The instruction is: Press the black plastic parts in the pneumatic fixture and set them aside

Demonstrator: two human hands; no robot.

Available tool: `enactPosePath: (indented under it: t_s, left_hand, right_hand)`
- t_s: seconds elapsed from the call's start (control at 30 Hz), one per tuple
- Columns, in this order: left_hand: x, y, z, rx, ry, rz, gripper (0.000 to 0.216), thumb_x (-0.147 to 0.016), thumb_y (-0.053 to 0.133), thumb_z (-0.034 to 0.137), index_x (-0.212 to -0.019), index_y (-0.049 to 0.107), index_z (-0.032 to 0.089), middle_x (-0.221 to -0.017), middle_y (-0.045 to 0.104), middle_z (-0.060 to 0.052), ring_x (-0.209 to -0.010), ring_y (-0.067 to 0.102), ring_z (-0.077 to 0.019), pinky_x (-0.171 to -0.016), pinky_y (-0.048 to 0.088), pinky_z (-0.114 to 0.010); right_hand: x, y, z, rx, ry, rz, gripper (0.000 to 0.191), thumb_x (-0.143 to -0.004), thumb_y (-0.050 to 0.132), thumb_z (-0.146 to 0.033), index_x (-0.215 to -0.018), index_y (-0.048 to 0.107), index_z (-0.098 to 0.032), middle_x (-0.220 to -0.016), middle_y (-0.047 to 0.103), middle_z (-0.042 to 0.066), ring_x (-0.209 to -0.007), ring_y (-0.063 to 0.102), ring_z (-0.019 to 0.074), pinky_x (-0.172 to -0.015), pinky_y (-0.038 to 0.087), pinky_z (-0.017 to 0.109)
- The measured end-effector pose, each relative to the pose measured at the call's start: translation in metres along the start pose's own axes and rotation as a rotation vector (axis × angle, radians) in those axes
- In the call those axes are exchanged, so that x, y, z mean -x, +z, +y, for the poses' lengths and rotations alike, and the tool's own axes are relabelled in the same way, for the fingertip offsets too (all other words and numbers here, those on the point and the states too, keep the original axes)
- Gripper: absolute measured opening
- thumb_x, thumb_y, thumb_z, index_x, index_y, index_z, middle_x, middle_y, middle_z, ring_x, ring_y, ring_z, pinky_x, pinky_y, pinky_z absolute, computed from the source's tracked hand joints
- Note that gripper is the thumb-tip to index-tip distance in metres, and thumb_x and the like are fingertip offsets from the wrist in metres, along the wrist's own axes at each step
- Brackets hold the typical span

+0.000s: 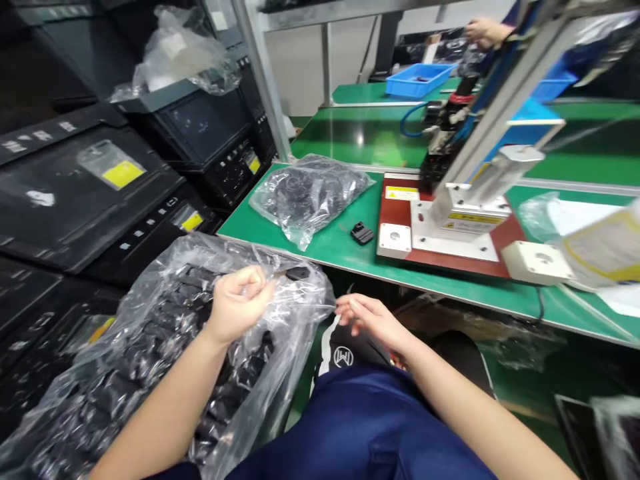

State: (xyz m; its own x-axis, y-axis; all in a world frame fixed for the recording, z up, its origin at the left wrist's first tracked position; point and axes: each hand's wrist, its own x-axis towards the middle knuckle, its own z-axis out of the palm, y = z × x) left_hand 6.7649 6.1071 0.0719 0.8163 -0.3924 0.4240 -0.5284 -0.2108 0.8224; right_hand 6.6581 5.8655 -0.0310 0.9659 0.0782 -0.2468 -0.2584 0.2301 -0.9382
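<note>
A large clear plastic bag [305, 333] full of black parts [165, 327] lies open at my left. My left hand [240, 303] is closed above the bag, thumb and fingers pinching its thin film. Just beyond those fingers is a small black piece [298, 273] at the bag's far edge. My right hand [373, 321] is at the bag's right edge, its fingertips curled together on the stretched plastic. On the green table [330, 247] a black plastic part [361, 233] lies by itself, beside a closed clear bag [313, 193] of dark round parts.
A press fixture [450, 227] on a red-brown base stands on the table, with a metal post rising beside it. Black crates [85, 173] are stacked at left. Across the table are a blue tray [417, 81] and another person's hand [487, 32].
</note>
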Motion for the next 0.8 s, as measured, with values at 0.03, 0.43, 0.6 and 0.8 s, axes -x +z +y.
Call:
enactPosePath:
  t_s: [0.03,0.43,0.6,0.8]
  left_hand:
    - [-0.002,0.018,0.007,0.065,0.011,-0.033,0.044,-0.078,0.064,0.017,-0.056,0.025,0.02,-0.054,0.034,0.006,-0.05,0.033,-0.0083,-0.052,0.029,-0.024]
    - [-0.001,0.194,0.042,-0.003,-0.03,-0.441,0.036,-0.078,0.055,0.021,-0.055,0.027,0.02,-0.053,0.031,0.006,-0.052,0.03,-0.0084,-0.053,0.027,-0.023]
    - [0.011,0.257,0.062,-0.005,0.092,-0.619,0.038,-0.081,0.054,0.022,-0.056,0.026,0.02,-0.053,0.03,0.006,-0.051,0.029,-0.0082,-0.052,0.028,-0.022]
    - [0.03,0.308,0.074,-0.006,0.109,-0.756,0.032,-0.082,0.056,0.03,-0.06,0.036,0.019,-0.054,0.035,0.007,-0.051,0.032,-0.0081,-0.053,0.029,-0.022]
  right_hand:
    - [0.002,0.002,-0.006,-0.115,-0.005,-0.002,0.05,-0.081,0.063,-0.058,-0.111,0.065,-0.019,-0.103,0.067,0.009,-0.084,0.065,0.0192,-0.056,0.048,0.024]
    - [0.11,-0.086,-0.005,-0.527,-0.177,0.316,0.031,-0.069,0.08,-0.043,-0.082,0.074,-0.015,-0.079,0.069,0.005,-0.065,0.062,0.0132,-0.057,0.05,0.024]
    - [0.166,-0.116,0.004,-0.491,-0.181,0.368,0.046,-0.066,0.08,-0.049,-0.096,0.074,-0.015,-0.078,0.068,0.006,-0.06,0.059,0.0133,-0.045,0.044,0.021]
    - [0.206,-0.142,0.015,-0.286,-0.248,0.671,0.027,-0.074,0.074,-0.042,-0.074,0.068,-0.016,-0.06,0.06,-0.001,-0.05,0.052,0.0103,-0.049,0.042,0.023]
